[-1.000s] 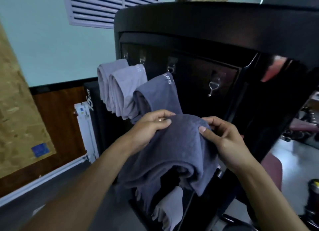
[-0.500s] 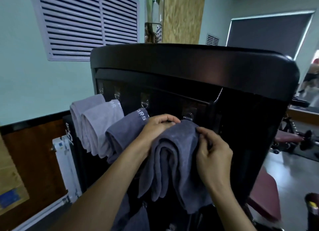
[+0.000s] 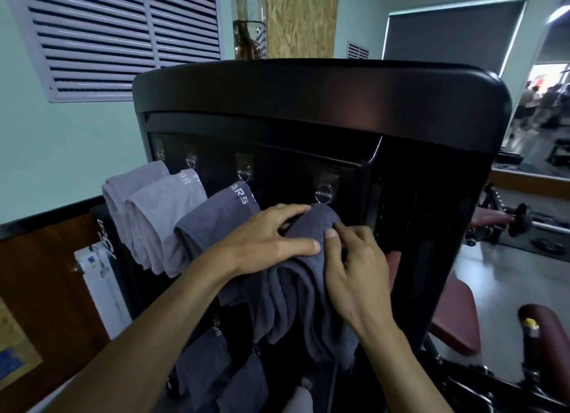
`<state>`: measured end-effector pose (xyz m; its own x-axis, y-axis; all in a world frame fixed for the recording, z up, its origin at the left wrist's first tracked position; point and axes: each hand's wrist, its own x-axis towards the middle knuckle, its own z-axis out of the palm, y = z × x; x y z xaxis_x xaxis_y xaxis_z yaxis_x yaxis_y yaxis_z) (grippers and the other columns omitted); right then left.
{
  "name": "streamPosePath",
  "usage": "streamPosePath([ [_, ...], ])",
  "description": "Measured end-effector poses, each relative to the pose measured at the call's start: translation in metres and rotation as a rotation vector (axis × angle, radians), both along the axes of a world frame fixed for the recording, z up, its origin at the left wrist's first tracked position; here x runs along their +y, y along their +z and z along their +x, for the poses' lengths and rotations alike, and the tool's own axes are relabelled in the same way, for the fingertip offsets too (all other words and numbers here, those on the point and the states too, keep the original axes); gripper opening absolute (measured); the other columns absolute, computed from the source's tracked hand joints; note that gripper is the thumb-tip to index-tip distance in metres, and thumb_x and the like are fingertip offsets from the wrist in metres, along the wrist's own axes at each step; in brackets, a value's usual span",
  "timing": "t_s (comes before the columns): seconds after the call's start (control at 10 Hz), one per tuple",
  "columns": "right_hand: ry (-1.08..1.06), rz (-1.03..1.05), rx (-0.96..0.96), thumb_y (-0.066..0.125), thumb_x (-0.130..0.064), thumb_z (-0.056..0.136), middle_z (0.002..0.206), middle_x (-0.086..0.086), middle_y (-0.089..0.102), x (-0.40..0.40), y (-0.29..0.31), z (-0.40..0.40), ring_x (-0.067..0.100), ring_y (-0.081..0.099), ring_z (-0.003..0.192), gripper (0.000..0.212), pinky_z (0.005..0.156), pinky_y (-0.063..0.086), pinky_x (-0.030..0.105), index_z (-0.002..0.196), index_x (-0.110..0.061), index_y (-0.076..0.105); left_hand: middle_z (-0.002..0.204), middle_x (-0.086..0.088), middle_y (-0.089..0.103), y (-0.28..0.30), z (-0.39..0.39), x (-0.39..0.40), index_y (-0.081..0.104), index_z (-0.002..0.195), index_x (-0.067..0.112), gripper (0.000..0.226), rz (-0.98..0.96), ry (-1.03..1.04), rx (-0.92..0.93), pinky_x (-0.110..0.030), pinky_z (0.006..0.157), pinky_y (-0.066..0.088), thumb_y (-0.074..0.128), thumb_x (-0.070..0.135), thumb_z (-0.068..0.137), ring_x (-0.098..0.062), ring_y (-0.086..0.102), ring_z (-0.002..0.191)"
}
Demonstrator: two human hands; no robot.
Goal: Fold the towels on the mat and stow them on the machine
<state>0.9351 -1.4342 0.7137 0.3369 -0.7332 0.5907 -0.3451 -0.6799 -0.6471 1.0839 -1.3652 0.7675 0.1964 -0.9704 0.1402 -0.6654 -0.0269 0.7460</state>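
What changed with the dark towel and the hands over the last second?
Both hands, left and right, lifted the folded dark towel from below up to the ring hook on the machine; both keep their grip. The three hung towels stayed put.

Soft matt cloth towel (image 3: 296,292), glossy black machine (image 3: 324,88), shiny metal hook (image 3: 324,193).
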Motion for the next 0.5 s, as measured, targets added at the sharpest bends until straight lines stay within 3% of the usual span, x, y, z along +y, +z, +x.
streamPosePath([
  [0.1, 0.164, 0.232, -0.082, 0.039, -0.051, 0.097, 0.128, -0.012, 0.049, 0.006, -0.004, 0.007, 0.000, 0.051, 0.105, 0.052, 0.091, 0.039, 0.020, 0.139, -0.023, 0.051, 0.129, 0.008, 0.055, 0.000, -0.003, 0.002, 0.044, 0.131, 0.045, 0.081, 0.046, -0.036, 0.112, -0.041, 0.105, 0.042, 0.069, 0.058, 0.056, -0.008, 0.053, 0.120],
  [0.2, 0.281, 0.467, -0.237, 0.048, -0.062, 0.087, 0.133, -0.009, 0.056, 0.001, -0.008, 0.012, 0.003, 0.056, 0.115, 0.059, 0.101, 0.046, 0.031, 0.135, -0.027, 0.054, 0.125, 0.001, 0.060, 0.002, 0.003, 0.004, 0.054, 0.125, 0.036, 0.066, 0.020, -0.118, 0.266, -0.042, 0.107, 0.042, 0.073, 0.033, 0.061, -0.011, 0.058, 0.115],
  [0.3, 0.288, 0.483, -0.219, 0.053, -0.059, 0.087, 0.128, -0.008, 0.059, -0.007, -0.007, 0.009, 0.004, 0.058, 0.113, 0.059, 0.100, 0.049, 0.035, 0.136, -0.026, 0.052, 0.126, -0.005, 0.060, -0.002, 0.007, 0.004, 0.056, 0.125, 0.032, 0.069, 0.016, -0.135, 0.373, -0.044, 0.109, 0.040, 0.072, 0.031, 0.057, -0.017, 0.058, 0.117],
  [0.4, 0.264, 0.397, -0.131, 0.050, -0.062, 0.085, 0.126, -0.006, 0.060, -0.010, -0.006, 0.004, 0.005, 0.059, 0.112, 0.061, 0.098, 0.050, 0.036, 0.133, -0.025, 0.054, 0.126, -0.003, 0.062, -0.008, 0.009, 0.004, 0.055, 0.127, 0.032, 0.067, 0.016, -0.147, 0.354, -0.045, 0.109, 0.039, 0.072, 0.035, 0.063, -0.016, 0.059, 0.117],
  [0.5, 0.195, 0.271, -0.035, 0.053, -0.054, 0.090, 0.118, -0.006, 0.062, -0.009, 0.006, -0.007, 0.006, 0.060, 0.105, 0.044, 0.092, 0.049, 0.029, 0.124, -0.026, 0.060, 0.125, 0.007, 0.062, -0.002, 0.007, 0.012, 0.055, 0.128, 0.030, 0.064, -0.041, -0.057, 0.168, -0.037, 0.109, 0.040, 0.072, 0.047, 0.068, -0.003, 0.057, 0.117],
])
